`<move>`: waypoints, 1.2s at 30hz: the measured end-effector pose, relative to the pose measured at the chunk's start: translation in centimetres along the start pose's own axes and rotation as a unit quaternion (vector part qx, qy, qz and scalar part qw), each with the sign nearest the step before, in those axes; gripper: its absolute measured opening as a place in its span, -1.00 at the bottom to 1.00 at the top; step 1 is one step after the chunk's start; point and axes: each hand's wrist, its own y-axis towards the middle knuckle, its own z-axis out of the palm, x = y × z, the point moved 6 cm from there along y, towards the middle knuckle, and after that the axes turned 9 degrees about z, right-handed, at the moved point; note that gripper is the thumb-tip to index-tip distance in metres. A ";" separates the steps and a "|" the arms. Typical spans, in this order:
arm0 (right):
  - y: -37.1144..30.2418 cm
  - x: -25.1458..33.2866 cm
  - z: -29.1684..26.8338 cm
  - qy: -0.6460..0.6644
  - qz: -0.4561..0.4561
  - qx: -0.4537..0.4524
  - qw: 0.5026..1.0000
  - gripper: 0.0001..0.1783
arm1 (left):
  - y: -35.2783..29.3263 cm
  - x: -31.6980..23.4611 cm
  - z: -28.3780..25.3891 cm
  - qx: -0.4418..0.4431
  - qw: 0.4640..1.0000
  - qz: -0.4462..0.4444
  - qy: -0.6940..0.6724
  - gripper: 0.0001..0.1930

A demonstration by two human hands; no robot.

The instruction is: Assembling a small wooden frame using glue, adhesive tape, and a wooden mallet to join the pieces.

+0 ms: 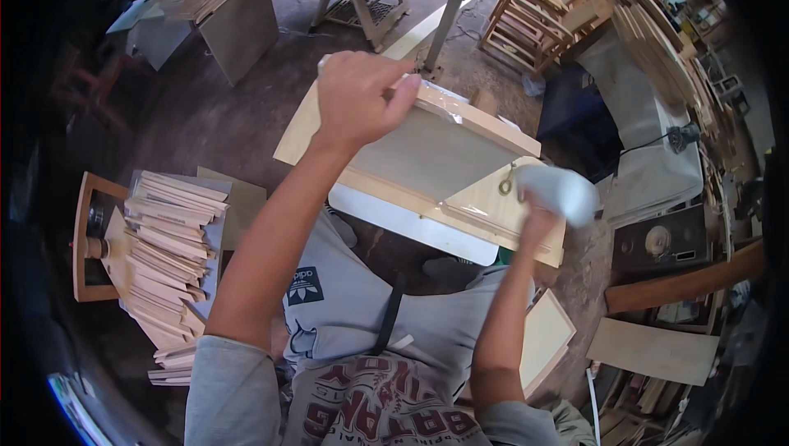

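Before me a grey panel [436,154] with pale wooden side strips [485,127] lies on a light wooden board [538,242], shiny clear plastic showing at the far strip. My left hand [355,99] is closed over the far left end of that strip, thumb along its top; the fingertips are partly hidden. At the right end my right hand [539,214] grips a white, rounded, roll-like thing [563,193], smeared by motion, its fingers mostly behind it. Close beside it lies a small brass-coloured tool with ring handles [506,181], possibly scissors. A white surface [411,220] shows beneath the board.
Many thin wooden strips [173,241] are piled at my left by a wooden frame [80,236]. Stacked panels [240,31] stand far left. A metal post [450,15] rises beyond the board. Wooden chair-like frames [546,6] and a dark blue box [579,113] are at right.
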 end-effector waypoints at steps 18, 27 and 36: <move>-3.1 -7.8 12.9 0.305 0.150 0.134 0.931 -0.13 | -1.0 1.7 -0.4 0.000 0.999 -0.023 0.033 -0.84; -2.7 -8.1 13.6 0.277 0.119 0.134 0.944 -0.22 | -0.8 1.7 -0.2 0.001 0.999 -0.028 0.032 -0.84; -1.9 -8.4 12.9 0.287 0.119 0.126 0.942 -0.16 | -0.6 1.8 0.0 0.006 1.000 -0.024 0.019 -0.84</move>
